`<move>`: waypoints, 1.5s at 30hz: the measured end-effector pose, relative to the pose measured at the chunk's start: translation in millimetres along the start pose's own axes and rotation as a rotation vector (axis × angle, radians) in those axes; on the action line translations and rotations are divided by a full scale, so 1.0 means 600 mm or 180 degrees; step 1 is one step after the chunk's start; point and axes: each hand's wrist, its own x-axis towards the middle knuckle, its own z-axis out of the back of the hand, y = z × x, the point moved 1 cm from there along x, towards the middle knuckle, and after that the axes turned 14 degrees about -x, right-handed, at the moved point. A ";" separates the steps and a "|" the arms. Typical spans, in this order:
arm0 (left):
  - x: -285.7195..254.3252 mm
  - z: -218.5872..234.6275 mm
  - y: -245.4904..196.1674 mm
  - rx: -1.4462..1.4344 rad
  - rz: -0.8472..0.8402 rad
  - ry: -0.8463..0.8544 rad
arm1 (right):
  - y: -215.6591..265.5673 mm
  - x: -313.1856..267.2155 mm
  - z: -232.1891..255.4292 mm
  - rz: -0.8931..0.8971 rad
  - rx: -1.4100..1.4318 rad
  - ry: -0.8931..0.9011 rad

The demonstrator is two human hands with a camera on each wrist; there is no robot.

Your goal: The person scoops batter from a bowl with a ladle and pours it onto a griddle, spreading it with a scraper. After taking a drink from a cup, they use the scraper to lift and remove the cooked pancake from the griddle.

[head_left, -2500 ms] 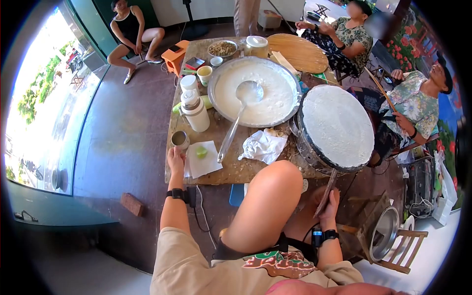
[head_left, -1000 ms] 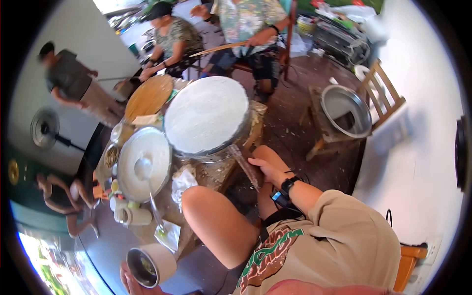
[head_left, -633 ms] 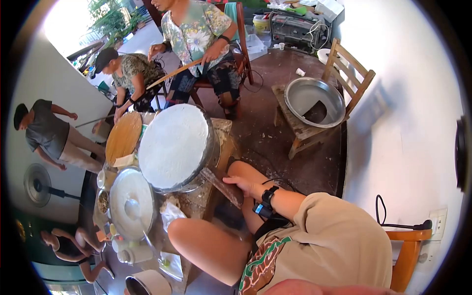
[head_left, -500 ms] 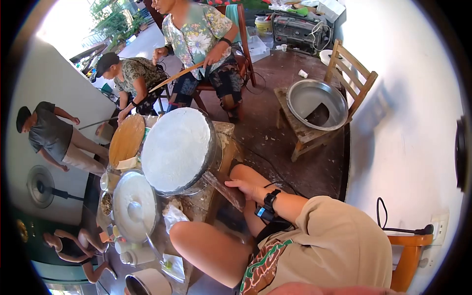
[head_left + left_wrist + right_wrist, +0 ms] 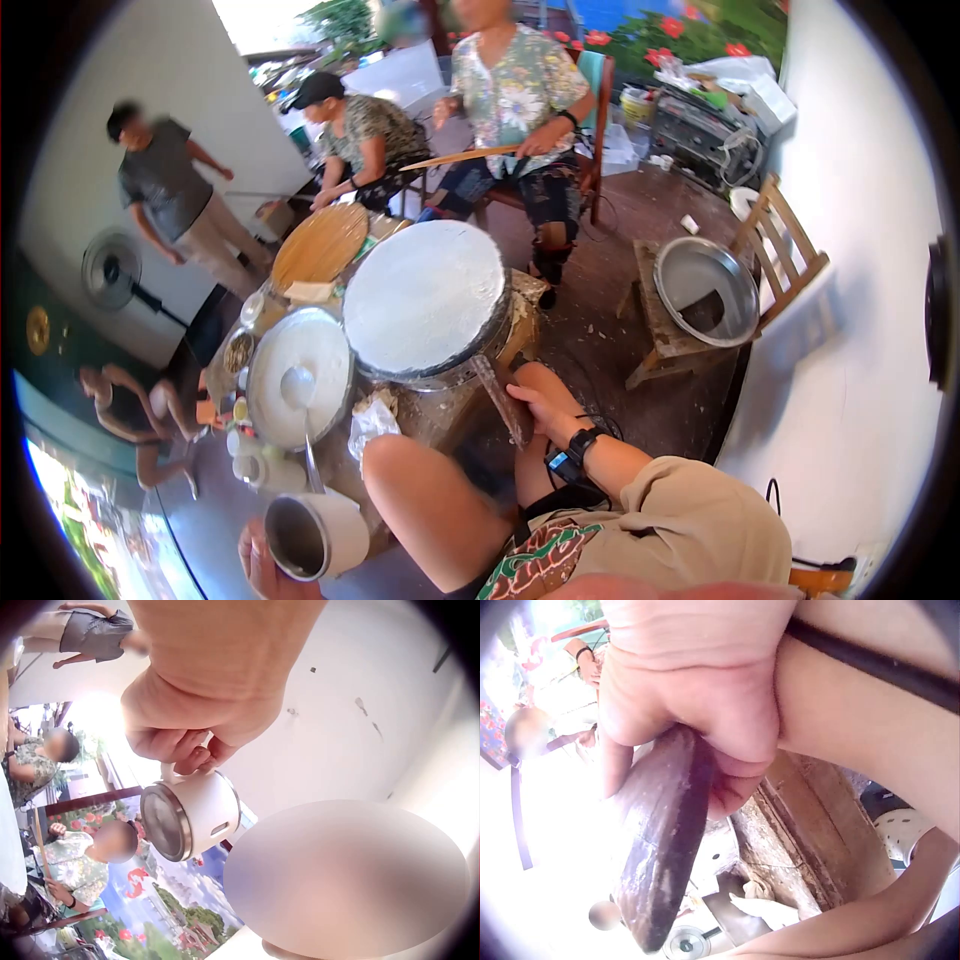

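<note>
My left hand (image 5: 262, 562) holds a white mug (image 5: 346, 536) with a metal-lined inside, low at the near left in the head view. In the left wrist view curled fingers grip the handle, and the mug (image 5: 213, 811) hangs tipped below them. My right hand (image 5: 545, 410) grips a dark wooden handle (image 5: 503, 402) beside my leg. That handle runs up to the edge of a round griddle (image 5: 425, 295), which is covered in a smooth white layer. The right wrist view shows the handle (image 5: 664, 832) between thumb and fingers.
A wide metal basin (image 5: 345, 345) of white batter with a ladle (image 5: 298, 388) stands left of the griddle. Behind is a round wooden board (image 5: 320, 245). A steel bowl (image 5: 745, 300) rests on a wooden chair (image 5: 780, 245) at right. Several people are around the table (image 5: 430, 415).
The left hand has taken the mug off the table and brought it toward me. My head has turned right, then partly back. The right hand keeps its grip on the handle.
</note>
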 end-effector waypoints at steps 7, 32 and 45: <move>0.024 -0.056 -0.096 -0.2037 0.1364 -0.0080 | -0.018 0.017 0.030 -0.0154 -0.0086 -0.0021; 0.029 0.023 -0.131 -0.2666 0.1767 0.0477 | -0.018 0.020 -0.008 -0.0024 -0.0941 -0.0969; 0.025 0.037 -0.125 -0.2612 0.1369 0.0523 | -0.014 0.018 -0.021 -0.0168 -0.0968 -0.0968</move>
